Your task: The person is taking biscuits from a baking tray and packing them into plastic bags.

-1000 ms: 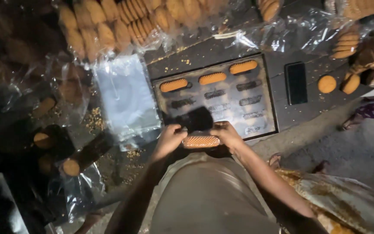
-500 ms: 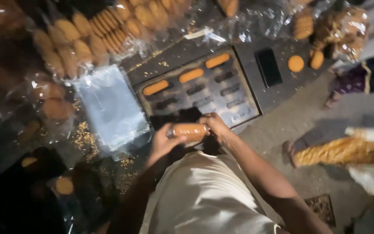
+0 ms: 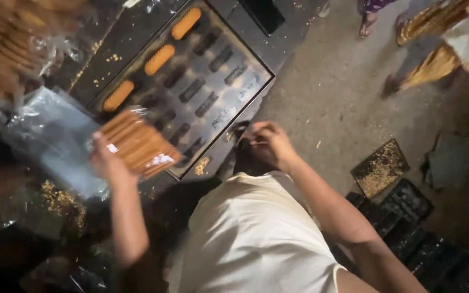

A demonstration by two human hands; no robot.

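Gripping a wrapped biscuit stack (image 3: 138, 142), left hand (image 3: 109, 163) fingers sit beneath it; right hand (image 3: 270, 144) is curling, seemingly empty, blurry.

One head-worn camera looks steeply down from above the person's torso, close to both hands. The view is tilted: the tray (image 3: 191, 87) runs diagonally at far left, and bare floor (image 3: 332, 97) fills the far right.

Biscuit heap (image 3: 6, 32) top left blurred, edge-cut.
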